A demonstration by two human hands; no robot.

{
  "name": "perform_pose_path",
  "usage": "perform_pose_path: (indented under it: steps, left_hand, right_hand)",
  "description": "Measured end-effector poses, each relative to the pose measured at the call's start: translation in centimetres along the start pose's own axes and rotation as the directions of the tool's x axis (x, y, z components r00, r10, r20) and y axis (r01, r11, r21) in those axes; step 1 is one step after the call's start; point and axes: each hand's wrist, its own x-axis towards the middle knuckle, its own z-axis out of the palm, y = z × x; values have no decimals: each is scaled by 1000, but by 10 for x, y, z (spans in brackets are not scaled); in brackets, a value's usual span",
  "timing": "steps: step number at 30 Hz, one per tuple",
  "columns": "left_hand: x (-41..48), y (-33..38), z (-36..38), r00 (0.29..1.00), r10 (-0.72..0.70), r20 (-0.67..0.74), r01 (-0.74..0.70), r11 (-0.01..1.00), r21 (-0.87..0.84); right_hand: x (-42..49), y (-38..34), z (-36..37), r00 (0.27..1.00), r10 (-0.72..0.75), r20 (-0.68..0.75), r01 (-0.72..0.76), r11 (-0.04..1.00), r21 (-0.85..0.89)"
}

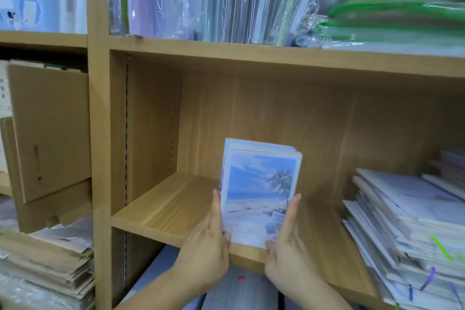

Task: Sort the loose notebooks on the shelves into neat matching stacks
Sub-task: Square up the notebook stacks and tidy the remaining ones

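Notebooks [259, 191] upright on shelf [163, 209] | left hand [207, 249], right hand [285, 249] pinching sides | advice: tap edges flush before laying flat

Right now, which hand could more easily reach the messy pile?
Probably the right hand: it flanks the beach-cover notebook stack on the side facing the loose pile; the left hand could steady the stack.
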Motion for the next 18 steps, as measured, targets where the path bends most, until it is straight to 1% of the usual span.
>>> perform_pose_path:
  steps: [2, 3, 6, 8, 10, 12, 13, 15, 18]
  left_hand:
    - [0, 3, -3, 1000, -15, 8, 15, 997, 77]
    - [1, 5, -5, 999, -34, 12, 33, 998, 61]
    - [-3, 12, -19, 995, -89, 51, 97, 982, -164]
    - [-9, 12, -29, 988, -125, 88, 144, 955, -261]
    - [-16, 10, -41, 986, -129, 105, 157, 931, -329]
    - [-22, 3, -55, 988, -117, 105, 151, 890, -431]
    - [-23, -2, -63, 985, -128, 112, 166, 864, -476]
    - [-26, -8, -84, 973, -185, 137, 230, 821, -522]
    - [-28, -18, -110, 953, -268, 142, 302, 798, -522]
  right_hand:
    - [-1, -1, 0, 1000, 21, -6, -21, 999, -40]
    - [-1, -2, -1, 999, 33, -17, -34, 997, -66]
    - [-5, -10, -4, 999, 45, -27, -47, 994, -99]
    - [-9, -16, -6, 999, 33, 8, -33, 999, -29]
    - [-11, -21, -6, 997, -2, 76, -2, 999, 52]
    - [-10, -30, -5, 990, -12, 139, -9, 989, 149]
    - [-8, -38, -6, 985, -1, 172, -35, 977, 211]
    - [-3, -54, -6, 965, 48, 257, -135, 934, 332]
    - [5, -78, 1, 934, 113, 338, -249, 886, 392]
